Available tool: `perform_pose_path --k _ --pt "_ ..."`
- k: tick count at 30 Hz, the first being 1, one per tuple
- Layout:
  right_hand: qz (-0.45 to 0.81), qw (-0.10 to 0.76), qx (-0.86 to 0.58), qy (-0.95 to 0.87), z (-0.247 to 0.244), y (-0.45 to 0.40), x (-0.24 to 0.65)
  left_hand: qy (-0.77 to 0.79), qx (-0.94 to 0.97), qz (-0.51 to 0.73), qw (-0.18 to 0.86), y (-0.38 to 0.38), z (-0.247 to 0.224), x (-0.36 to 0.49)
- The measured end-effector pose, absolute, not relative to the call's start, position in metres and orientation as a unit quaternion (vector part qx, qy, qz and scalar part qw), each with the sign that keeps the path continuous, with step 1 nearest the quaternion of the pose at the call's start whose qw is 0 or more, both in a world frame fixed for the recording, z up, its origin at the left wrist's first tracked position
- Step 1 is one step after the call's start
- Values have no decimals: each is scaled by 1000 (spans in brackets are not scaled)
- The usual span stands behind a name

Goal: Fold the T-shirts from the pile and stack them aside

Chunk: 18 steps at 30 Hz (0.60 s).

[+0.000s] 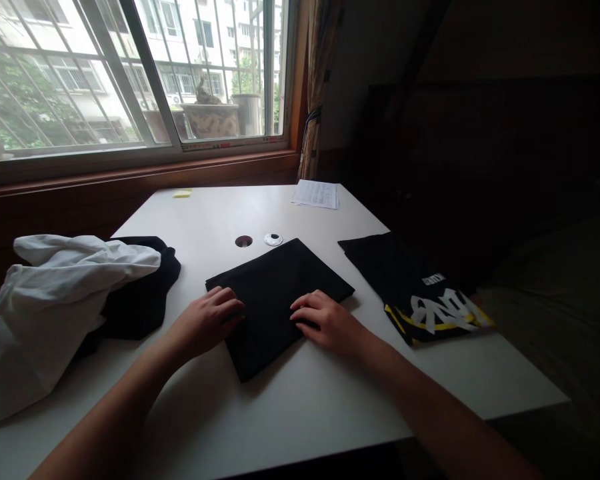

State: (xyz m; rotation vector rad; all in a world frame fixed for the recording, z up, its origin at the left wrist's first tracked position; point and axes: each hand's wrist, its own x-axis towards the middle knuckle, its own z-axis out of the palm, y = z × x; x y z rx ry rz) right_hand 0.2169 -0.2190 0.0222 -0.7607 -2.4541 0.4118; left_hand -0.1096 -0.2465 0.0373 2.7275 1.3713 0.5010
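Black cloth (pixel 271 287) under both hands (pixel 205 323) (pixel 329 323)

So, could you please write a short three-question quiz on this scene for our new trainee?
1. Open question: what are the left hand and the right hand both touching?
2. True or false: the yellow slip lies near the far edge of the desk, on the window side.
3. Fill the gap: the dark clothing on the right of the desk has yellow bands and ____ lettering.

Key: 1. The black folded cloth; 2. True; 3. White.
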Motion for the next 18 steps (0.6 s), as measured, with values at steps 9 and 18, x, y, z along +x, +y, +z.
perform_pose_path --k 9,18 --pt "217 218 -281 -909 23 -222 216 432 876 141 162 -245 40 -122" --pt "228 227 -269 -908 23 -222 217 464 864 144 132 -240 32 -131"
